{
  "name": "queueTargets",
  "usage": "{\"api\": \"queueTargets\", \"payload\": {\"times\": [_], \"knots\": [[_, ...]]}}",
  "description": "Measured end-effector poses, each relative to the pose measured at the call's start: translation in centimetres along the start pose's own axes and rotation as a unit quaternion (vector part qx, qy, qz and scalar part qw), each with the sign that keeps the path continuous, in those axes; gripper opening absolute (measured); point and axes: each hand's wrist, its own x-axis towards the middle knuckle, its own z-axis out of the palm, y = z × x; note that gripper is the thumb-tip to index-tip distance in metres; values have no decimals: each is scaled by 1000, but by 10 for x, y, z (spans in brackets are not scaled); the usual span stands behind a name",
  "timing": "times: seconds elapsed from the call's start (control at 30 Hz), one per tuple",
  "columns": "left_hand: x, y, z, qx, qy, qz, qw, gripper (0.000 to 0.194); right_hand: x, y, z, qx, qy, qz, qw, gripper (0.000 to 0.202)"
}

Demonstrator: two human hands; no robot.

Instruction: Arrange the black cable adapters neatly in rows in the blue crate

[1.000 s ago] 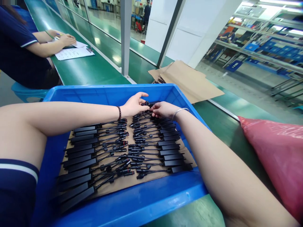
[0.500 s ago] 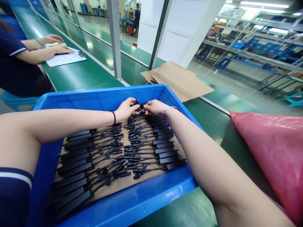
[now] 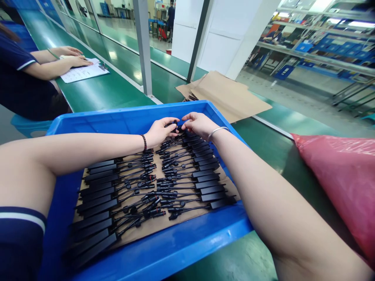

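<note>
A blue bin [image 3: 187, 244] holds two columns of black cabled devices [image 3: 98, 212] lying on brown paper [image 3: 137, 235]. Their flat black bodies point outward and their cable ends face the middle. Near the bin's far side, my left hand [image 3: 162, 132] pinches a black cable connector between thumb and fingers. Just right of it, my right hand [image 3: 199, 124] is above the far end of the right column, fingers bent and thumb close to the index finger. Whether anything is between those fingertips is too small to tell.
Brown cardboard sheets [image 3: 230, 95] lie behind the bin on the green bench [image 3: 96, 91]. A pink plastic bag [image 3: 336, 171] is at the right. At the left, a person's hands rest on a clipboard with paper [image 3: 83, 73]. A grey post [image 3: 142, 47] rises behind the bin.
My right hand has moved slightly up and away from the connector, its fingers lifting. My left hand still pinches the connector. The whole view has shifted a little.
</note>
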Motion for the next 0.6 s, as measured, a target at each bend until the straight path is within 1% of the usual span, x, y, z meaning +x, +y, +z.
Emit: {"api": "queueTargets", "payload": {"times": [0.1,0.17,0.23,0.3,0.37,0.5,0.6], "knots": [[1,0,0,9,-2,-1,1000,21,0,0,2,-4,4,-29,1000,12],[2,-2,-2,13,-3,-1,1000,19,1,1,3,-26,8,-53,998,5],[3,-4,-4,29,-8,-6,1000,18,1,1,4,-55,20,-75,995,3],[4,-6,-6,57,-11,-18,998,20,0,1,4,-77,29,-89,993,4],[4,-7,-6,75,-8,-30,997,23,-1,-1,5,-86,27,-88,992,8],[3,-6,-5,54,8,-37,998,16,-2,-3,5,-107,19,-90,990,13],[3,-4,-4,45,14,-36,998,12,-2,-4,5,-152,28,-100,983,12]]}}
